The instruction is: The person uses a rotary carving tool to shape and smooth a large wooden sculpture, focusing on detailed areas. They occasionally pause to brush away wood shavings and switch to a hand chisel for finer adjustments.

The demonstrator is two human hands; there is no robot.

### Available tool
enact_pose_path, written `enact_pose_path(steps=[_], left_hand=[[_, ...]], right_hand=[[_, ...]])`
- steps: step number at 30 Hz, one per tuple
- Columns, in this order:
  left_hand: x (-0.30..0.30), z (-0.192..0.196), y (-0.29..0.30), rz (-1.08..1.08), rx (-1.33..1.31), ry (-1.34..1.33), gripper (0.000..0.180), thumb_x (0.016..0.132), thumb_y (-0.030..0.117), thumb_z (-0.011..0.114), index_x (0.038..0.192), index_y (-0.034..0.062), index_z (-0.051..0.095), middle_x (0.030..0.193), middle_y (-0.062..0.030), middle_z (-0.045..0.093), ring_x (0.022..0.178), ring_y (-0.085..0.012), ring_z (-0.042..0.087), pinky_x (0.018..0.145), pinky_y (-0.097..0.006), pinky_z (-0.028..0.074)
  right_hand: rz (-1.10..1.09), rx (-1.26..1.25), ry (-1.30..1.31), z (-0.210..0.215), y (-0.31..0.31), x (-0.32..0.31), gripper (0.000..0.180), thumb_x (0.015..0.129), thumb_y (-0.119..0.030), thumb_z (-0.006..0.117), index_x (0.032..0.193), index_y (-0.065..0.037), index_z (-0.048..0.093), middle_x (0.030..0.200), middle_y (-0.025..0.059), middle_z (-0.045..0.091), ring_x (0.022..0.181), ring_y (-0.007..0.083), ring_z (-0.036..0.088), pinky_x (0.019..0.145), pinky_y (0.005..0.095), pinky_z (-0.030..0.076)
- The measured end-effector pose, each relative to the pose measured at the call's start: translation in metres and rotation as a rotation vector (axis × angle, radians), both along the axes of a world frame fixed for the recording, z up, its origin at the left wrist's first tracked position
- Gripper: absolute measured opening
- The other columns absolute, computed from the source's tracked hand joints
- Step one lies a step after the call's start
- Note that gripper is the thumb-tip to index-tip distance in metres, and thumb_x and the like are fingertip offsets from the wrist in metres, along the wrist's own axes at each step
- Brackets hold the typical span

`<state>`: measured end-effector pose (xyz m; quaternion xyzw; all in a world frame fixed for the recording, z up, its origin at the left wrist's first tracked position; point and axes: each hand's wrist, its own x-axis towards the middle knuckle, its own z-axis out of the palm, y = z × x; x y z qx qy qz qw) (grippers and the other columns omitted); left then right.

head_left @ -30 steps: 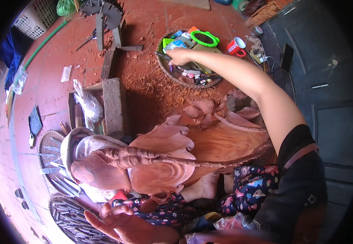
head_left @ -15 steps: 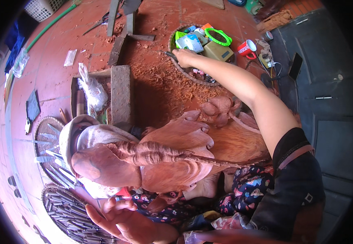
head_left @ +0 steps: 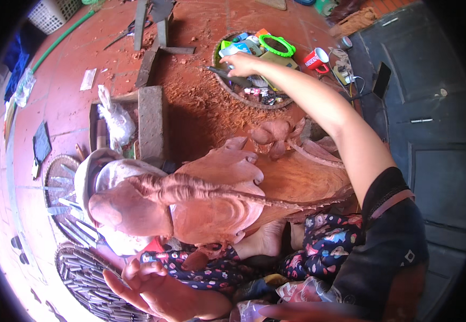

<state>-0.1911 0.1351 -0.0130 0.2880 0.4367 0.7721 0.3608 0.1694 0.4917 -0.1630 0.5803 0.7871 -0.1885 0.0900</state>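
My right hand [head_left: 241,64] reaches across to a round woven basket [head_left: 268,105] at the far middle, its fingers loosely bent over the basket's left side. A dark, slim tool [head_left: 219,71] lies across the rim just below the fingers. My left hand [head_left: 152,290] hovers palm up at the lower left, with half-curled fingers apart and nothing in it. Between my arms, across my lap, rests a large reddish wood carving [head_left: 211,201] with wavy leaf-like edges and a ridged stem. A pale cloth [head_left: 123,174] is bunched around its left end.
Inside the basket are a green ring [head_left: 277,46] and small boxes. A red mug [head_left: 316,60] stands right of it. Trays of chisel blades [head_left: 69,198] and dark rods [head_left: 91,284] lie left. A block [head_left: 152,121] edges a box beyond the carving. Shavings [head_left: 190,94] litter the floor.
My right hand has shifted slightly up and away from the dark tool, which now shows more fully on the basket rim. My left hand stays open. The whole view has shifted a little.
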Motion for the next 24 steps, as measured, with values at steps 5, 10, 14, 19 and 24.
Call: enact_pose_path(steps=[5, 10, 14, 19, 24], left_hand=[[-0.024, 0.000, -0.015, 0.179, -0.053, 0.036, 0.076, 0.091, 0.025, 0.058, 0.148, -0.0098, 0.023, 0.118, -0.0206, 0.057, 0.089, -0.0196, 0.056, 0.078, -0.027, 0.046], [-0.072, -0.039, -0.030, 0.113, 0.169, -0.023, 0.056, 0.098, 0.021, 0.048, 0.144, -0.0076, 0.032, 0.113, -0.0174, 0.058, 0.090, -0.0178, 0.054, 0.076, -0.025, 0.046], [-0.097, -0.065, -0.025, 0.198, 0.153, -0.073, 0.052, 0.100, 0.023, 0.046, 0.142, -0.0063, 0.037, 0.117, -0.0182, 0.062, 0.099, -0.0221, 0.061, 0.086, -0.029, 0.047], [-0.100, -0.087, -0.007, 0.309, -0.141, -0.198, 0.043, 0.104, 0.025, 0.040, 0.138, -0.0007, 0.046, 0.122, -0.0188, 0.063, 0.109, -0.0247, 0.062, 0.097, -0.033, 0.044], [-0.108, -0.113, -0.010, 0.178, -0.186, -0.246, 0.041, 0.102, 0.026, 0.047, 0.135, 0.0015, 0.051, 0.123, -0.0158, 0.064, 0.111, -0.0218, 0.062, 0.095, -0.031, 0.044]], right_hand=[[0.166, -0.019, 0.298, 0.060, -0.031, -0.013, 0.045, 0.085, -0.024, 0.073, 0.126, -0.009, 0.062, 0.106, 0.0138, 0.071, 0.100, 0.0240, 0.067, 0.085, 0.0365, 0.052], [0.227, -0.072, 0.355, 0.183, -0.173, -0.039, 0.039, 0.092, -0.014, 0.062, 0.129, -0.002, 0.060, 0.106, 0.0106, 0.070, 0.097, 0.0187, 0.067, 0.087, 0.0337, 0.054], [0.243, -0.148, 0.408, 0.260, -0.276, -0.071, 0.036, 0.082, -0.018, 0.073, 0.113, 0.000, 0.069, 0.105, 0.0129, 0.073, 0.095, 0.0248, 0.071, 0.087, 0.0356, 0.055], [0.408, -0.599, 0.313, 0.235, -0.380, -0.124, 0.037, 0.088, -0.020, 0.071, 0.121, -0.005, 0.066, 0.109, 0.0165, 0.071, 0.097, 0.0283, 0.070, 0.082, 0.0355, 0.055], [0.610, -0.865, 0.093, 0.236, -0.413, -0.149, 0.040, 0.094, -0.028, 0.061, 0.128, -0.005, 0.059, 0.093, 0.0205, 0.070, 0.082, 0.0375, 0.067, 0.070, 0.0462, 0.052]])
